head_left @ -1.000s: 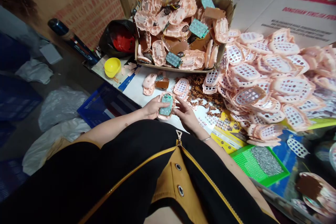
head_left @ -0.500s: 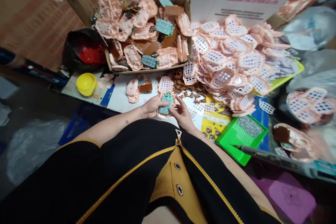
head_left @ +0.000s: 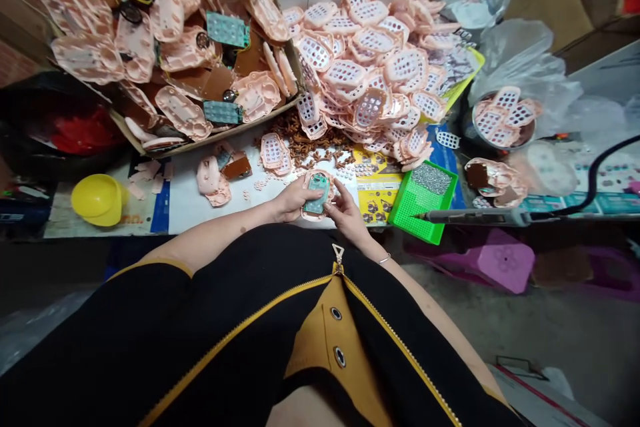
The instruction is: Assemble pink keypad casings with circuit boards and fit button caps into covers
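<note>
One shell [head_left: 313,216] is resting in the grasping left hand [head_left: 290,203], thumb pressing its board [head_left: 316,203], by the table's [head_left: 187,203] near edge; the right hand [head_left: 350,217] is touching its right side, grip unclear.

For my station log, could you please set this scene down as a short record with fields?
Left hand: left hand grips a pink shell, thumb over the green circuit board in it
Right hand: right hand has its fingers at the shell's right edge; firmness of grip unclear
Beyond the hands, left: carton heaped with pink shells and boards
Beyond the hands, right: pile of perforated pink pieces
Right side: green basket with small silvery pieces
Left side: yellow bowl
</note>
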`<state>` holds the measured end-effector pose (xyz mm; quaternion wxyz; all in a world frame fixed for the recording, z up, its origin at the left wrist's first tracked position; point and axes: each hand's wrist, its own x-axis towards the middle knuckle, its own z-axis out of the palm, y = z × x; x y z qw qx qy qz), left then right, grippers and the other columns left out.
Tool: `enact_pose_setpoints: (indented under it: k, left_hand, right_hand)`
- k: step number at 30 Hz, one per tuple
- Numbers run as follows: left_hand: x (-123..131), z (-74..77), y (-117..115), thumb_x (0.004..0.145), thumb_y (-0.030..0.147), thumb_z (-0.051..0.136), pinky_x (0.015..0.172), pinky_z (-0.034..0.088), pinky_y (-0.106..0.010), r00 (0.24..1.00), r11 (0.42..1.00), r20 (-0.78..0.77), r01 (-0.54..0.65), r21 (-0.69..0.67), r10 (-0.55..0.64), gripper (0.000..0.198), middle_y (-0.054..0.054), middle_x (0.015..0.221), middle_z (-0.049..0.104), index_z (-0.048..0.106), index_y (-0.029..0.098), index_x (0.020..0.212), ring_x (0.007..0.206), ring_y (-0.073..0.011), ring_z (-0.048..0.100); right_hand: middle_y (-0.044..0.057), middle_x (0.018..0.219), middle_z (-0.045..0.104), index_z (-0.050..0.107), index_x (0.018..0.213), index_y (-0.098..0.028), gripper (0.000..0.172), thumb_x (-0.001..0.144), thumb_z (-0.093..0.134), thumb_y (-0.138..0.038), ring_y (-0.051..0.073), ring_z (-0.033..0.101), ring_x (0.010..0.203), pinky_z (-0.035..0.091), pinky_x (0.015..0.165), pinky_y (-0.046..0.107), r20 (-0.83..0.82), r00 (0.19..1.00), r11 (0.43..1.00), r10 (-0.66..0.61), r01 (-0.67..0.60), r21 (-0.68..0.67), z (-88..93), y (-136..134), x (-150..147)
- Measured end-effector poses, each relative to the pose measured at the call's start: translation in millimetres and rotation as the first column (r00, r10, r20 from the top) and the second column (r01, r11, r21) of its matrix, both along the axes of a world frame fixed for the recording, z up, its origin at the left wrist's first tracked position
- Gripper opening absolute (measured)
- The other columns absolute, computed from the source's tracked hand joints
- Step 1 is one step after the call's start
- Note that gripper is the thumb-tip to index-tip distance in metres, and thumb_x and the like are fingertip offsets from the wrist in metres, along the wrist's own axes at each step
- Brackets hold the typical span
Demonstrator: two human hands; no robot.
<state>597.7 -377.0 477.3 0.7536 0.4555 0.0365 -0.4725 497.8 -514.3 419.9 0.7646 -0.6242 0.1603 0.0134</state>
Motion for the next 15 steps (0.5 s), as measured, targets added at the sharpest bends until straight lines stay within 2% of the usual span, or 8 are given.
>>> enact_pose_setpoints:
  k: [4, 6, 8, 9, 11, 13, 14, 15]
  left_hand:
    - [-11, 1.9, -20, 0.057, 0.016, 0.083, 0.061, 0.058, -0.030, 0.999, 0.999, 0.042, 0.017, 0.031, -0.018, 0.051, -0.005, 0.082, 0.069, 0.059, 0.015, 0.102, 0.067, -0.0178, 0.066]
    - [-18, -1.0, -31, 0.057, 0.017, 0.084, 0.062, 0.059, -0.030, 0.999, 0.998, 0.048, 0.017, 0.054, -0.019, 0.049, -0.005, 0.082, 0.069, 0.060, 0.014, 0.100, 0.068, -0.0176, 0.067]
    - [-27, -6.5, -41, 0.056, 0.018, 0.085, 0.064, 0.059, -0.030, 0.999, 0.997, 0.043, 0.006, 0.083, -0.010, 0.048, -0.006, 0.080, 0.069, 0.059, 0.013, 0.097, 0.067, -0.0170, 0.067]
    - [-31, -9.9, -46, 0.055, 0.018, 0.086, 0.065, 0.059, -0.029, 0.999, 0.995, 0.038, -0.003, 0.100, 0.000, 0.049, -0.005, 0.079, 0.069, 0.059, 0.014, 0.096, 0.066, -0.0167, 0.067]
    - [-40, -17.6, -55, 0.054, 0.018, 0.088, 0.065, 0.059, -0.030, 1.000, 0.991, 0.022, -0.018, 0.133, 0.016, 0.052, -0.005, 0.078, 0.070, 0.056, 0.014, 0.096, 0.066, -0.0173, 0.067]
    - [-49, -25.8, -65, 0.052, 0.019, 0.088, 0.064, 0.059, -0.031, 1.000, 0.987, 0.005, -0.020, 0.162, 0.019, 0.056, -0.006, 0.077, 0.070, 0.056, 0.014, 0.097, 0.066, -0.0188, 0.068]
    - [-54, -29.9, -70, 0.052, 0.019, 0.088, 0.064, 0.059, -0.031, 1.000, 0.985, -0.003, -0.018, 0.174, 0.019, 0.056, -0.006, 0.078, 0.070, 0.056, 0.014, 0.098, 0.066, -0.0194, 0.069]
    - [-59, -34.0, -76, 0.052, 0.018, 0.088, 0.064, 0.059, -0.032, 1.000, 0.982, -0.012, -0.017, 0.186, 0.019, 0.057, -0.007, 0.079, 0.071, 0.056, 0.014, 0.099, 0.067, -0.0199, 0.069]
  right_hand:
    - [0.002, 0.101, 0.063, 0.037, 0.154, -0.030, 0.096, 0.073, 0.078, -0.062, 0.013, 0.063, 0.079, 0.058, 0.079, 0.032, 0.016, 1.000, 1.000, -0.025, 0.025, 0.003, -7.4, -16, -11]
    - [0.003, 0.103, 0.063, 0.045, 0.148, -0.028, 0.092, 0.071, 0.079, -0.064, 0.012, 0.063, 0.075, 0.058, 0.076, 0.032, 0.000, 0.997, 0.995, -0.074, 0.074, -0.066, -13.3, -33, -31]
    - [0.003, 0.097, 0.065, 0.059, 0.131, -0.022, 0.075, 0.071, 0.078, -0.063, 0.012, 0.061, 0.071, 0.058, 0.072, 0.032, -0.046, 0.982, 0.965, -0.182, 0.169, -0.202, -19.6, -57, -65]
    - [0.003, 0.090, 0.065, 0.064, 0.118, -0.019, 0.064, 0.073, 0.077, -0.063, 0.012, 0.060, 0.069, 0.057, 0.070, 0.032, -0.068, 0.962, 0.928, -0.265, 0.236, -0.288, -22.4, -70, -85]
    - [0.003, 0.081, 0.062, 0.065, 0.101, -0.017, 0.051, 0.076, 0.075, -0.060, 0.014, 0.058, 0.067, 0.056, 0.069, 0.033, -0.049, 0.871, 0.786, -0.488, 0.415, -0.458, -26.2, -100, -123]
    - [0.006, 0.094, 0.065, 0.061, 0.111, -0.018, 0.055, 0.075, 0.078, -0.056, 0.018, 0.063, 0.080, 0.058, 0.079, 0.038, 0.072, 0.765, 0.617, -0.641, 0.568, -0.545, -26.4, -131, -145]
    - [0.010, 0.108, 0.064, 0.057, 0.123, -0.019, 0.065, 0.074, 0.080, -0.054, 0.021, 0.065, 0.094, 0.057, 0.088, 0.042, 0.133, 0.764, 0.593, -0.632, 0.587, -0.551, -24.8, -145, -148]
    - [0.012, 0.123, 0.061, 0.050, 0.134, -0.021, 0.076, 0.073, 0.081, -0.054, 0.023, 0.063, 0.108, 0.054, 0.097, 0.045, 0.170, 0.801, 0.625, -0.574, 0.563, -0.540, -22.1, -159, -145]
